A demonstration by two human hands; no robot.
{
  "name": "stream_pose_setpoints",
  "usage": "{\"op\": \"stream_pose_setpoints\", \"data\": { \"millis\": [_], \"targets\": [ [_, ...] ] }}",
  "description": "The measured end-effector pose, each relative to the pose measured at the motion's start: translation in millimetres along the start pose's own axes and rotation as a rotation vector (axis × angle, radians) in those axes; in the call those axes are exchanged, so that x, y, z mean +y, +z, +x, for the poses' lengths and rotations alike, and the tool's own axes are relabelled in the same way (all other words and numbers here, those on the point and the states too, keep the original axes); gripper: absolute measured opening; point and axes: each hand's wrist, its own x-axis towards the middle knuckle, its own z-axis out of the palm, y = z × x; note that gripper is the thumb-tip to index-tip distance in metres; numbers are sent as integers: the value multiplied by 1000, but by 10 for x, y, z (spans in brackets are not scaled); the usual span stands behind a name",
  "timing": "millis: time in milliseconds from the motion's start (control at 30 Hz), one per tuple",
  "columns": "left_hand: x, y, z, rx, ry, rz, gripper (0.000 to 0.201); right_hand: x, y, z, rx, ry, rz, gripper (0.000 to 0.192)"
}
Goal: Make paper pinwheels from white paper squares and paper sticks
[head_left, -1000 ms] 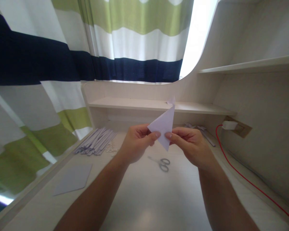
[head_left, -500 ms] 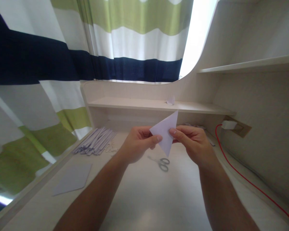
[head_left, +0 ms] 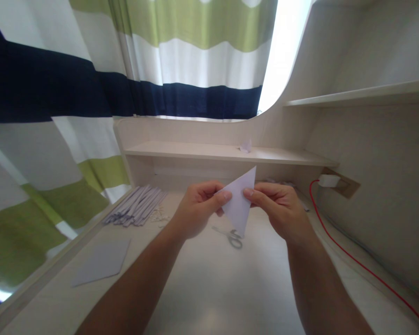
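A folded piece of white paper [head_left: 238, 204], triangular in outline, is held up above the desk between both hands. My left hand [head_left: 200, 207] pinches its left corner, thumb on the front face. On the right edge, my right hand [head_left: 275, 202] grips it with the thumb in front and the fingers behind. One point of the paper sticks up and another points down. Below it a pair of scissors [head_left: 234, 241] with grey handles lies on the desk, partly covered by the paper's lower tip.
A pile of narrow paper strips [head_left: 136, 207] lies at the back left, beside small scraps [head_left: 158, 215]. Nearer is a stack of white sheets [head_left: 103, 261]. A small folded paper [head_left: 245, 146] sits on the shelf [head_left: 195, 151]. A red cable [head_left: 349, 258] runs from a white plug [head_left: 328, 180] down the right.
The paper has tilted slightly and sits a little lower, its bottom tip now over the scissor handles. My left thumb has shifted slightly left and up. Both hands keep hold.
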Motion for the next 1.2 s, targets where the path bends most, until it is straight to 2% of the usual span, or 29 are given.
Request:
{"op": "stream_pose_setpoints", "data": {
  "millis": [467, 600, 1200],
  "targets": [
    [-9, -24, -3, -41, -27, 14, 34, -1, -1, 14, 62, -33, 98, 27],
    [6, -35, 5, -31, -41, 21, 31, 30, -7, 23, 67, -71, 115, 27],
    [16, -59, -6, -22, -26, 58, 27, 69, -15, 36, 172, -70, 194, 22]
  ]
}}
